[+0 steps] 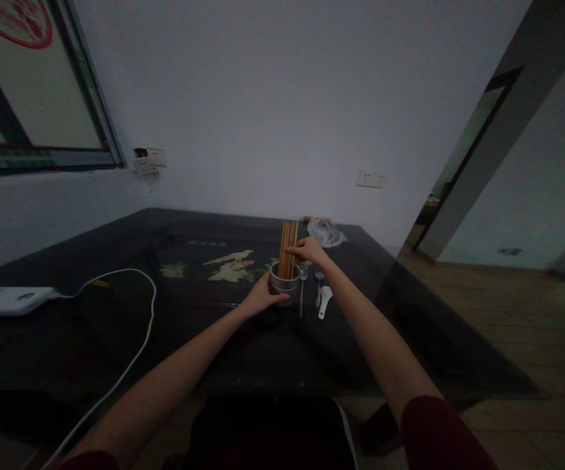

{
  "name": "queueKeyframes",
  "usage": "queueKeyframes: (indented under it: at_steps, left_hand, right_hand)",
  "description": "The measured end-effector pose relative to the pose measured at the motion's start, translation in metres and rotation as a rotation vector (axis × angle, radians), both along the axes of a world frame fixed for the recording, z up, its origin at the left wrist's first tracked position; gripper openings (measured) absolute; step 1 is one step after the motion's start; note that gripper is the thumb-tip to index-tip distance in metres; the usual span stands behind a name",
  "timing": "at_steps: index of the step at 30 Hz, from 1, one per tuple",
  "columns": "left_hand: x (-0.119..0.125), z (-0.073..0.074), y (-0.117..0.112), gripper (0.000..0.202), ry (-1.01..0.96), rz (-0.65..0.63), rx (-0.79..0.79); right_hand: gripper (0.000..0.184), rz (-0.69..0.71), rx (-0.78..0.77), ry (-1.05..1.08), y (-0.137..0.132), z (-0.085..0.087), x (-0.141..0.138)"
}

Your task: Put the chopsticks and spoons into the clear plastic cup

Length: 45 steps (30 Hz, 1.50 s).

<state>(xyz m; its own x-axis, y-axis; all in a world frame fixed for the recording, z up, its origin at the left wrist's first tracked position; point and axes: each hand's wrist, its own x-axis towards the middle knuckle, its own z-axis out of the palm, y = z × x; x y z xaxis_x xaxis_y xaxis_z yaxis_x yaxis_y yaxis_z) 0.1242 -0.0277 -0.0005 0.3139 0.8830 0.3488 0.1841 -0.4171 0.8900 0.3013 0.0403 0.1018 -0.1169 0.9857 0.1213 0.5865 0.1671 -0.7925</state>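
A metal cup (285,287) stands on the dark table, with a bundle of wooden chopsticks (288,251) upright in it. My left hand (263,295) is wrapped round the cup's left side and front. At the upper part of the bundle, my right hand (308,250) pinches chopsticks between thumb and fingers; how many is too small to tell. Just right of the cup lie a thin metal spoon (302,292), a second metal spoon (318,290) and a white spoon (325,302), side by side.
Behind my right hand a crumpled clear plastic bag (325,232) lies near the wall. A white power bank-like device (11,301) with a white cable (152,307) is on the left. The dark table (204,352) bears a painted flower-and-bird pattern. Sockets (370,179) are on the wall.
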Motion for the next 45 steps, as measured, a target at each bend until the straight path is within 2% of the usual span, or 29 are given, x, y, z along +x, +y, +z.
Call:
queueKeyframes:
  at_steps: [4,9,17,26,37,45]
  left_hand:
    - [0.0,-0.004,0.003,0.078,-0.015,-0.011,-0.004]
    - [-0.001,-0.001,0.002,0.078,0.018,0.005,0.027]
    - [0.0,-0.001,0.001,0.077,-0.002,-0.003,0.005]
    - [0.0,0.006,-0.003,0.077,0.017,-0.003,0.021]
    - [-0.001,-0.001,0.002,0.076,0.002,-0.004,0.02]
    - [-0.002,-0.006,0.005,0.078,-0.007,-0.012,0.014]
  right_hand:
    - [0.035,0.009,-0.017,-0.027,-0.005,0.003,-0.001]
    - [0.038,0.022,-0.069,-0.008,-0.01,0.002,-0.001]
    - [0.034,0.066,-0.062,0.044,-0.013,0.002,0.009]
    - [0.028,0.045,-0.019,0.041,-0.013,0.0,0.009]
    - [0.031,0.033,0.06,-0.017,-0.008,-0.003,0.011]
    - [0.038,-0.007,0.127,-0.1,-0.002,-0.013,0.009]
